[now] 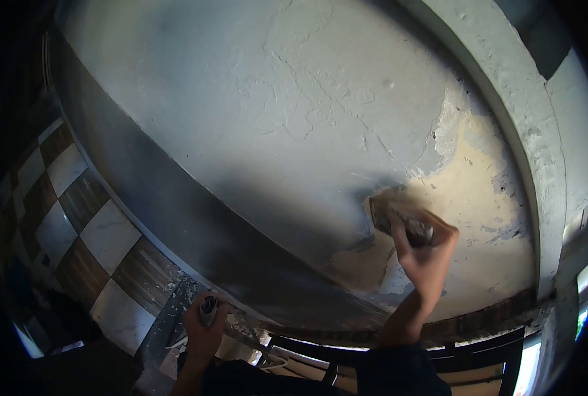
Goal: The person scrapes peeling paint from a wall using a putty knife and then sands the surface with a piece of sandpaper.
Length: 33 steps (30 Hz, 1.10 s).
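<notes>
My right hand [422,247] is closed round the handle of a scraper [381,210], whose wide blade lies against the wall [294,152] at the edge of a bare, yellowish patch [472,171]. The hand and blade are slightly blurred. Lower down, my left hand [205,327] is wrapped round a small dark-topped object [208,309] that I cannot make out, in front of the wall's foot. Cracked, blistered grey paint runs across the wall above the scraper.
A checkered tile floor [111,237] lies at the left, with pale flakes [183,288] by the wall's foot. A raised pale frame [528,132] curves down the right side. Dark framework [465,360] stands at the bottom.
</notes>
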{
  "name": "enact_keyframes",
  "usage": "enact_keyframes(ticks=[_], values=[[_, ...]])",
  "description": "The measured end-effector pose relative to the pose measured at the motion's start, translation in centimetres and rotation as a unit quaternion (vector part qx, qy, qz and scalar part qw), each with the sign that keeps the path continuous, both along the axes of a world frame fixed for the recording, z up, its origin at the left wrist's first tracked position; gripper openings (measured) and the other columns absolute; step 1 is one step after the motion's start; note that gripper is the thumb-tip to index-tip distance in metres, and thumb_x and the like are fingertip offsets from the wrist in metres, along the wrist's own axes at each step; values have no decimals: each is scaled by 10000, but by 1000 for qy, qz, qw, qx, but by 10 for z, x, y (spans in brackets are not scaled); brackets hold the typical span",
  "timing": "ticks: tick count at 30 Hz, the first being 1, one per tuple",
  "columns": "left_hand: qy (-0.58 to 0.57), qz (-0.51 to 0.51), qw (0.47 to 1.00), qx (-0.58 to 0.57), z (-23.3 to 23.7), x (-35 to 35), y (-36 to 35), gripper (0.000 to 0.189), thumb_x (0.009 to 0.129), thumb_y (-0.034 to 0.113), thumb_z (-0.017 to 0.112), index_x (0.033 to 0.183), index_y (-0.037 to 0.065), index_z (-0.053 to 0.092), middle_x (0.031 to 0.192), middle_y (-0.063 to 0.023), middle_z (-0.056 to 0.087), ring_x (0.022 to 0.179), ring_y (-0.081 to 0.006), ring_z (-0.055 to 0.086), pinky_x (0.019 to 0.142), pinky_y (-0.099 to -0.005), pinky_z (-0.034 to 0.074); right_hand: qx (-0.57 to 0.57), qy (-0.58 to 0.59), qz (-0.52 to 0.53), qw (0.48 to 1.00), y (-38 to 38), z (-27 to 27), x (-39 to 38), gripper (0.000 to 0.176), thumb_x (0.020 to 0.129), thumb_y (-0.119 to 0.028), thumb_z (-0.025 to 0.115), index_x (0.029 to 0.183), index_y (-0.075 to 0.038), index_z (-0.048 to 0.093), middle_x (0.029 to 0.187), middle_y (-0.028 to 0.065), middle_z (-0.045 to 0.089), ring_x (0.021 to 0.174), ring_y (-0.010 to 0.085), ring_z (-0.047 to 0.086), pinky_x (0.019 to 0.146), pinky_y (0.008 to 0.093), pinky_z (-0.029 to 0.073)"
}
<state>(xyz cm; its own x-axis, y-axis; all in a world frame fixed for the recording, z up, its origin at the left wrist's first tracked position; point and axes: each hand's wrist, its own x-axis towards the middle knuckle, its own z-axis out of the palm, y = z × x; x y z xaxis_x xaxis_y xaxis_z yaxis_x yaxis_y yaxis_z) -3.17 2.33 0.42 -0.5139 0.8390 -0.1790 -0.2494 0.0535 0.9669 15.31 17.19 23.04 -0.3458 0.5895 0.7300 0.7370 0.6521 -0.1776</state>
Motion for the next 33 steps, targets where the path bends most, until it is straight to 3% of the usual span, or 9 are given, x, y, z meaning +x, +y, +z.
enact_keyframes(ticks=[2, 5, 6, 12, 18, 25, 28, 30, 33], values=[[19, -7, 1000, 12, 2, 1, 1, 84, 788, -30, 564, 852, 22, 576, 739, -30, 586, 687, -85, 567, 612, -224, 437, -43, -4, 4, 999, -5, 3, 3, 193, 678, 15, 661, 866, -15, 690, 719, 117, 668, 644, 148, 656, 584, 225, 491], [-1, -25, 1000, 16, 11, 4, 5, 87, 789, -29, 563, 858, 21, 580, 743, -30, 586, 688, -86, 568, 619, -227, 443, -81, 137, 22, 987, -9, 2, -1, 190, 681, 34, 651, 867, 8, 680, 721, 117, 666, 636, 128, 636, 585, 234, 479], [1, -29, 999, 14, 10, 6, 5, 87, 789, -29, 563, 858, 21, 580, 743, -30, 586, 688, -86, 568, 619, -227, 443, -5, 67, 71, 995, 9, -15, -7, 185, 686, 32, 653, 867, 8, 681, 728, 118, 668, 633, 132, 637, 579, 233, 479], [33, -81, 995, 55, 29, 20, 13, 70, 797, -10, 575, 856, 22, 593, 782, -40, 603, 736, -101, 586, 665, -236, 456, -128, 32, 23, 991, -13, -12, 13, 180, 698, 19, 672, 878, 7, 681, 814, 133, 678, 702, 120, 633, 656, 229, 481], [97, -121, 972, 178, 56, 50, 48, 93, 829, 52, 588, 917, 21, 587, 839, -42, 606, 749, -73, 573, 603, -198, 466, -300, 330, 99, 890, -29, -64, 29, 216, 735, -7, 706, 942, 36, 659, 862, 104, 676, 768, 103, 604, 725, 219, 465], [-36, -181, 967, 176, 88, 86, 96, 215, 822, 92, 633, 1011, 11, 572, 888, -55, 629, 754, -71, 580, 559, -191, 472, -247, 405, -8, 880, -49, -96, 35, 253, 742, -18, 708, 983, 33, 651, 847, 82, 663, 754, 96, 584, 722, 204, 451], [-42, -142, 967, 205, 91, 102, 109, 209, 813, 115, 655, 985, 18, 585, 848, -40, 622, 692, -54, 553, 533, -187, 451, -247, 384, 6, 889, -48, -90, 39, 253, 753, -17, 696, 996, 28, 648, 876, 96, 658, 780, 111, 587, 733, 208, 445], [-62, -120, 966, 222, 96, 111, 117, 188, 808, 123, 666, 953, 25, 599, 811, -25, 615, 629, -34, 525, 507, -183, 430, -159, 320, 74, 931, -40, -88, 39, 251, 774, -13, 669, 1022, 21, 642, 892, 110, 654, 788, 122, 586, 732, 221, 446], [-230, -166, 946, 155, 103, 114, 128, 213, 808, 143, 668, 978, 39, 594, 826, -21, 611, 674, -50, 545, 541, -195, 442, -200, 351, 97, 910, -33, -83, 37, 256, 792, -5, 641, 1047, 15, 633, 921, 128, 653, 826, 122, 587, 745, 240, 447]])
